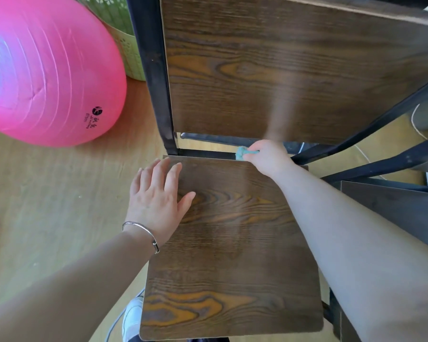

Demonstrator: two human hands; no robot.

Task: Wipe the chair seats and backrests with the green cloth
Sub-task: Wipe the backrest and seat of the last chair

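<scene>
Two hands on chair seat [232,243], pink ball [45,70] left, second chair [405,213] right

Dark wood grain on black metal

The chair seat [232,243] and backrest [282,70] look smooth, faintly sheeny; exercise ball [47,70] glossy pink plastic; green cloth [242,153] soft.

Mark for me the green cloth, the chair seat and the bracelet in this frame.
green cloth [242,153]: head view, on the bunched part showing past the right hand's fingers.
chair seat [232,243]: head view, on the bare wood at its middle.
bracelet [143,230]: head view, on the metal band across the left wrist.
</scene>
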